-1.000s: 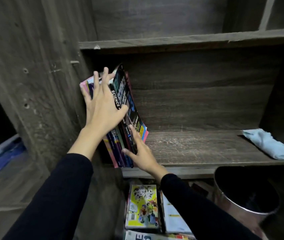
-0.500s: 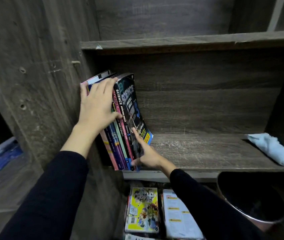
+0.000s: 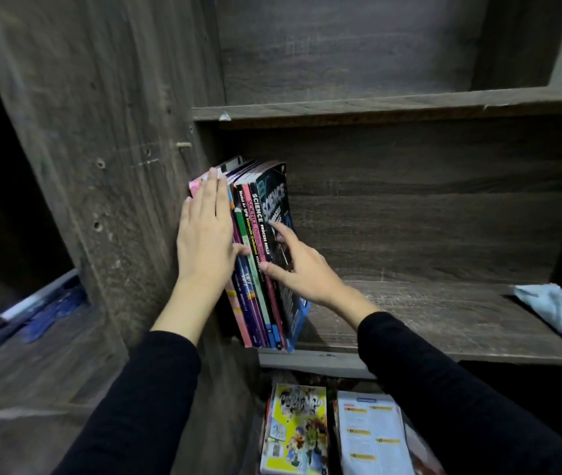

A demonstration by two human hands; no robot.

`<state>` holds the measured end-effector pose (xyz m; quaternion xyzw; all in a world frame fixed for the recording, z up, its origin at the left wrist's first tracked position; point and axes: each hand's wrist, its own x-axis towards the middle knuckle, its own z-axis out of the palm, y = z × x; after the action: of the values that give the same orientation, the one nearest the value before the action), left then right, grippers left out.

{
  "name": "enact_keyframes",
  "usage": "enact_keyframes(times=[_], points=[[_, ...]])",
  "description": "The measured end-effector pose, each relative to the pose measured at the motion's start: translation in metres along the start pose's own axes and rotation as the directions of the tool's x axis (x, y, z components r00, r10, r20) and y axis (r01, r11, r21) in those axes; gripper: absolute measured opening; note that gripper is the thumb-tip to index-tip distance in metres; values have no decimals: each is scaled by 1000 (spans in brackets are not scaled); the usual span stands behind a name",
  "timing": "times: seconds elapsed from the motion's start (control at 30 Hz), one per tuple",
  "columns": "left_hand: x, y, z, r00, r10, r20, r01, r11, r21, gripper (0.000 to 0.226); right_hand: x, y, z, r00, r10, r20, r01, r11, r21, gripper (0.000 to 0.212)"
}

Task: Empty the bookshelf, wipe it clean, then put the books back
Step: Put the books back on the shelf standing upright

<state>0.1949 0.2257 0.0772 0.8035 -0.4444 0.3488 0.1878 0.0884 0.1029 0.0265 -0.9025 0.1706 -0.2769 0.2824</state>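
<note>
Dark wood boards of the bookshelf [image 3: 427, 313] filled the view. The books [image 3: 259, 217] stood at the shelf's left end, spines outward, long axes upright with tops tilted toward the side wall. The left hand [image 3: 204, 241] lay flat on the spines, fingers [image 3: 212, 197] straight and gripping nothing. The right hand [image 3: 303, 272], just right of the stack, pressed spread fingers on the outermost cover. Bare shelf ran rightward to a blue cloth [image 3: 560, 310].

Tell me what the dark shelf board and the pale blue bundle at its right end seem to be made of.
Dark brown shelf board: probably wood or wood-look laminate, matt; grain lines and pale scuffs show. Pale blue crumpled bundle: soft cloth, matt; it sags in folds.
</note>
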Motion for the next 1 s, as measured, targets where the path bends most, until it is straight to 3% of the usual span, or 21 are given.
enact_keyframes(times=[0.27,0.6,0.73,0.83,0.9,1.0], points=[[-3,-5,7,999,34,-38,-35,999,-35,81,14,-14,3,995,26,-94,-39,990,-139,66],[-3,-3,3,999,41,28,-39,998,-52,51,14,-23,4,995,78,-69,-82,996,-48,67],[-19,3,0,999,-18,-28,7,941,-339,33,10,-17,6,994,83,-68,-80,996,43,66],[-43,17,-5,977,-213,-9,155,741,-654,28,8,-18,3,995,71,-66,-68,997,47,66],[-49,28,-8,954,-300,22,219,643,-734,30,8,-18,4,996,68,-65,-66,997,38,66],[-48,35,-12,936,-350,-20,226,646,-729,18,2,-16,7,995,78,-64,-76,996,38,69]])
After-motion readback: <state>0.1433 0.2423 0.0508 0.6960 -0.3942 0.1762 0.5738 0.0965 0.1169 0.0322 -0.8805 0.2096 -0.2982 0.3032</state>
